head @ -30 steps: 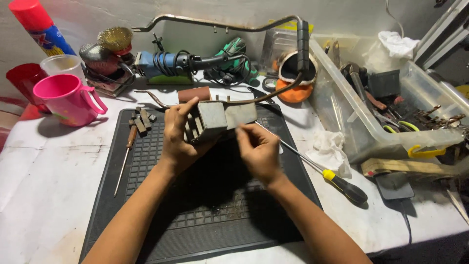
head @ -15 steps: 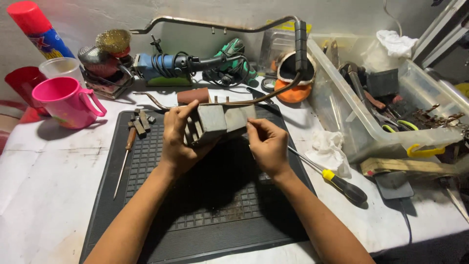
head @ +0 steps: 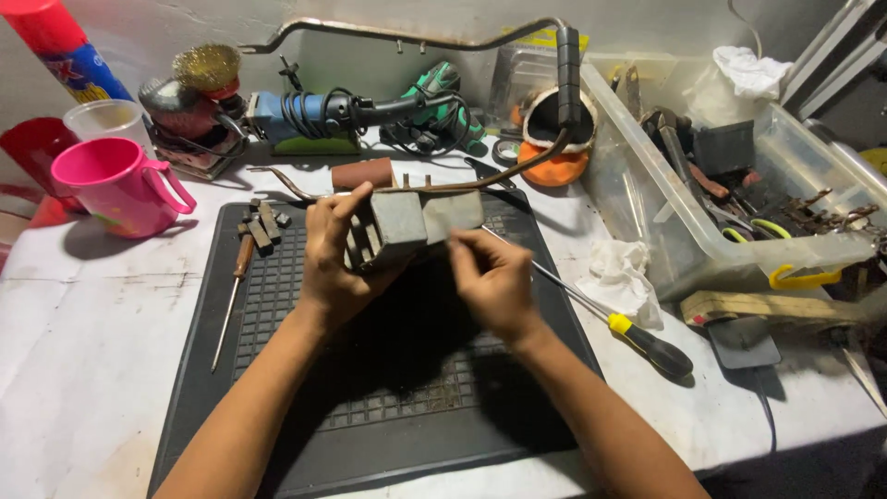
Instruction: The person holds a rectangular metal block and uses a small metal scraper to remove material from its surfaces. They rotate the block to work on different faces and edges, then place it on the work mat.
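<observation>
In the head view, a grey metal block [head: 407, 226] is being held above the black grid mat [head: 277, 305], toward the surface's far edge, long axis left-right, the left hand [head: 333, 263] clamped round it. The right hand [head: 494, 282], fingers [head: 462, 242] pinched together, is touching its right end.

White workbench with a black mat at its centre

The bench top [head: 83, 370] carries a black grid mat [head: 388, 416]; left of the mat stands a pink mug [head: 120, 185], right of it lie a yellow-and-black screwdriver [head: 637, 337], a crumpled rag [head: 619, 277] and a clear plastic bin [head: 702, 240], behind it an angle grinder [head: 277, 115].
</observation>
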